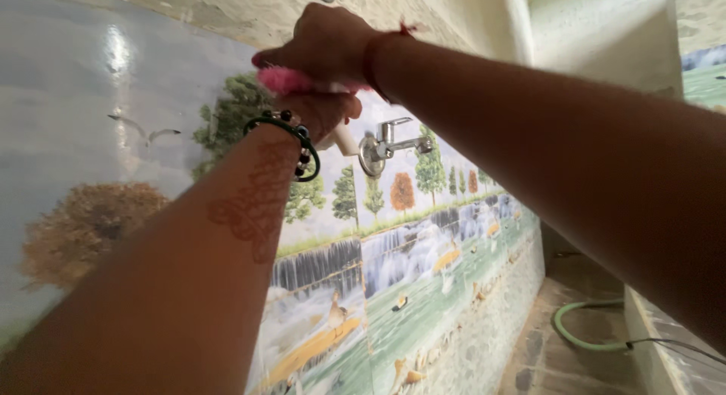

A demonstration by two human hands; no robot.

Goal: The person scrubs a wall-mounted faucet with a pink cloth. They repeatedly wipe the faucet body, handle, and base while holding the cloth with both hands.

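Both grips were up high against the tiled wall: right hand pinched a pink fluffy cloth. Left hand was curled underneath, arms stretched out near the chrome tap.

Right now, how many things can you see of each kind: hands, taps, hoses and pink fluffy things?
Hands: 2, the left hand and the right hand
Pink fluffy cloth: 1, gripped between both hands
Metal taps on the picture-tiled wall: 1
Green hoses on the floor: 1
Total: 5
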